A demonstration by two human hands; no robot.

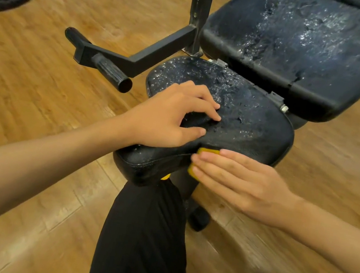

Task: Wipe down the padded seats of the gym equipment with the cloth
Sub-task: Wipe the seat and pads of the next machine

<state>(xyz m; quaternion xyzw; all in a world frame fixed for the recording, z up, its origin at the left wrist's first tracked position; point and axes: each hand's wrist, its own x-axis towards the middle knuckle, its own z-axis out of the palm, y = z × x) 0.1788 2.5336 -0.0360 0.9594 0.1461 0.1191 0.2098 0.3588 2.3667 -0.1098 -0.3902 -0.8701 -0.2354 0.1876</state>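
The right hand point(238, 182) is pressing the soft, limp yellow cloth point(207, 151), likely best kept flat, with straight fingers against the near seat pad point(247, 129), whose cracked top the left hand point(168, 115), grasping nothing, is bracing.

Small black padded vinyl seat point(247, 129): centre of frame, roughly level, surface cracked and flaking, glistening wet specks mostly on its far half. Larger black padded vinyl pad point(298, 44): just beyond it, far right, same worn skin, heavier wet sheen, split at near edge. Yellow cloth point(208, 151): against the small seat's near-right edge, mostly covered by flat right hand point(238, 182).
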